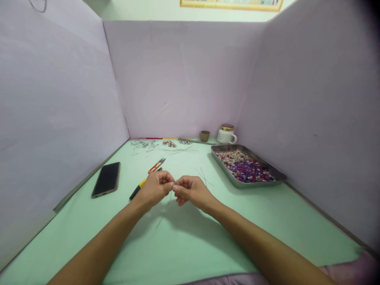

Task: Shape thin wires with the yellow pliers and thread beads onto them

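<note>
My left hand and my right hand meet above the middle of the table, thumbs and forefingers pinched together tip to tip. A thin wire hangs down from between the fingertips toward the table. Whatever else sits at the pinch is too small to make out. Just beyond my left hand lie orange-handled thread snips. A yellow and black tool lies partly hidden behind that same hand. Some loose wires rest on the table past my right hand.
A metal tray of purple, red and pale beads stands at right. A phone lies at left. Along the back are wire pieces, beaded pieces, a small brown cup and a lidded white mug. Panels enclose three sides.
</note>
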Available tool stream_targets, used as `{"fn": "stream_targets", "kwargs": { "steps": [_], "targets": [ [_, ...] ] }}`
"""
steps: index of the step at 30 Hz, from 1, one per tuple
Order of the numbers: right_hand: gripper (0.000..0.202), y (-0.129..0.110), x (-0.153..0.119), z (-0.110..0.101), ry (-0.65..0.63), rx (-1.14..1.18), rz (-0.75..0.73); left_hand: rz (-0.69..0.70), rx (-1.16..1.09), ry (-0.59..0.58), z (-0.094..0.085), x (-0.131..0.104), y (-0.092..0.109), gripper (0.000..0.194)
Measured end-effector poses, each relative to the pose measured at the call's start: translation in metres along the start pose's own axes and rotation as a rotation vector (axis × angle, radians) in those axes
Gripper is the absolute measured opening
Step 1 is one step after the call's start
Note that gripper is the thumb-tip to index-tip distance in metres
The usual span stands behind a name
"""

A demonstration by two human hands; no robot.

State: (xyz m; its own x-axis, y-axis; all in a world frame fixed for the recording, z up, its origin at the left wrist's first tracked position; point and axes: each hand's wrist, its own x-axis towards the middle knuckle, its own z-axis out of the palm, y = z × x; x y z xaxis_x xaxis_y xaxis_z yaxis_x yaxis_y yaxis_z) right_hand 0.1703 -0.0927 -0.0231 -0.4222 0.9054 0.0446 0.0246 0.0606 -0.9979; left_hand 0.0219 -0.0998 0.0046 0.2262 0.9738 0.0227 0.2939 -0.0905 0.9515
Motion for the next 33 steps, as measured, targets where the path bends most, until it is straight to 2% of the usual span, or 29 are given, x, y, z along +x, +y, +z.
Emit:
{"fn": "stream_targets", "kwargs": {
  "steps": [2,6,13,18,23,28,31,33],
  "targets": [
    [0.027,-0.002,0.0,0.002,0.034,0.066,0.037,0.012,0.046,0.02,0.002,-0.001,0.001,0.01],
    [0.025,-0.002,0.001,0.002,0.073,0.044,0.052,0.026,0.03,0.016,0.003,-0.001,0.002,0.01],
    [0.021,-0.001,0.001,0.0,0.104,0.02,-0.06,-0.034,-0.138,-0.07,0.003,0.0,0.002,0.014],
    [0.017,-0.001,0.0,-0.001,0.13,-0.092,-0.091,-0.085,0.07,-0.076,0.001,0.003,-0.003,0.009],
    [0.013,0.003,0.001,-0.002,0.133,-0.109,-0.142,-0.021,0.22,-0.057,-0.003,-0.001,-0.002,0.005],
    [0.015,0.006,0.005,-0.005,0.188,-0.044,-0.159,0.028,0.338,-0.177,-0.008,-0.006,0.001,0.009],
    [0.018,0.005,0.007,-0.007,0.204,0.019,-0.105,-0.014,0.264,-0.122,-0.011,-0.004,0.003,0.008],
    [0.019,0.004,0.007,-0.007,0.199,0.048,-0.065,-0.065,0.168,-0.067,-0.01,-0.003,0.004,0.014]
  ]
}}
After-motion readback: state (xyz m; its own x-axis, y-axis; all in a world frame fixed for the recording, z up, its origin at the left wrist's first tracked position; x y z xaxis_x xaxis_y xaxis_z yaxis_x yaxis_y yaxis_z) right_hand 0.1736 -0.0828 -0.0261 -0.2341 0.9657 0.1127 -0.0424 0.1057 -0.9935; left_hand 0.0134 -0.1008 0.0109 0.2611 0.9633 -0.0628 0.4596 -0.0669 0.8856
